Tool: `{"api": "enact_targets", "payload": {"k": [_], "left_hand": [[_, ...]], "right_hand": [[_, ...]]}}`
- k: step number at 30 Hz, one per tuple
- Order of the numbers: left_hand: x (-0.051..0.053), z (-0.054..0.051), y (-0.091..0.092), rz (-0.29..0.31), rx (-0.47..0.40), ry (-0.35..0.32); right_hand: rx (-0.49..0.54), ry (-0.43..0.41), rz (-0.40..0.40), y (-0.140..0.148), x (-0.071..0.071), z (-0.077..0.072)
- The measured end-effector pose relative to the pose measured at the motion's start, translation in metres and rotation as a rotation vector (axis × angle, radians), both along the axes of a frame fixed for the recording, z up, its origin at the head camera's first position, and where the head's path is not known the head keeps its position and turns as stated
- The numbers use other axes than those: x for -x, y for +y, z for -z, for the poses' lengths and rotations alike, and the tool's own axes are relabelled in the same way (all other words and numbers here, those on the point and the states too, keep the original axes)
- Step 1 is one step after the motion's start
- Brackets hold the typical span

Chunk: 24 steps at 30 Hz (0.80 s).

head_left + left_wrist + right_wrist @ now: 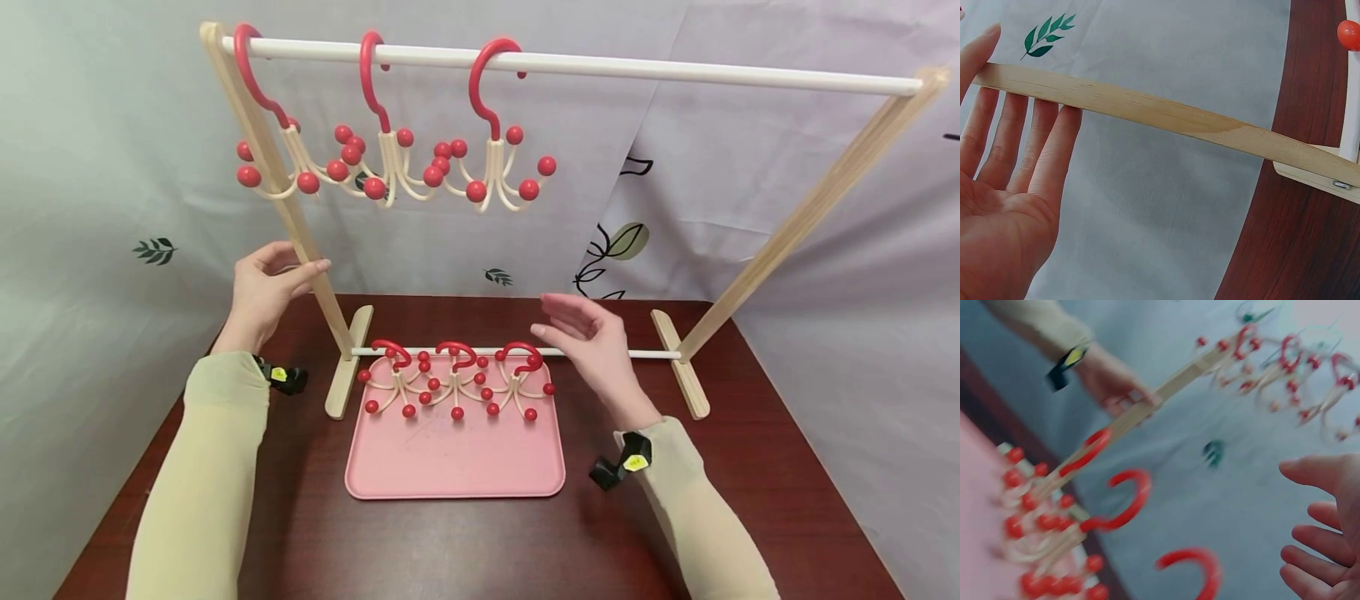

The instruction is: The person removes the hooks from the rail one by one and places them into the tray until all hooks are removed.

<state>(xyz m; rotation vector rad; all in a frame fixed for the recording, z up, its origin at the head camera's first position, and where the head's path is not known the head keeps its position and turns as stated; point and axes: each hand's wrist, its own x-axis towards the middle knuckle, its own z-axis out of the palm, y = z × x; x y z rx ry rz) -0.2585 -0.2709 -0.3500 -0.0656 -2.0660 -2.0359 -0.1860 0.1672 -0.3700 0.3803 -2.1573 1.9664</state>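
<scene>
My left hand (264, 287) holds the left wooden post (329, 307) of a hanging rack, thumb on one side and fingers on the other, as the left wrist view also shows. My right hand (592, 342) is raised beyond the right back corner of a pink tray (457, 458), fingers apart from everything. Three octopus-shaped hangers with red hooks and red ball tips lie at the tray's back: a left one (398, 383), a middle one (454, 383) and a right one (515, 383). Blur softens the right wrist view.
Three similar hangers, among them the rightmost one (495, 158), hang from the left half of the white top rail (675, 70). A lower white bar (637, 354) joins the rack's feet. The right post (810, 204) leans outward in view. Patterned cloth (480, 250) backs the dark red table (315, 517).
</scene>
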Motion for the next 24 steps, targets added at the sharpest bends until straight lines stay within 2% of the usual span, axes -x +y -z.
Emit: {"api": "enact_targets", "payload": {"k": [11,17,24], "left_hand": [[0.0,0.001,0.0,-0.008,0.005,0.005],[0.0,0.002,-0.001,0.003,-0.007,0.004],[0.001,0.001,-0.002,0.006,-0.007,0.0]], "right_hand": [[0.205,0.265,-0.017,-0.013,-0.002,-0.072],[0.246,0.343,-0.043,-0.02,-0.008,-0.107],[0.245,0.388,-0.052,-0.025,-0.005,-0.132]]}}
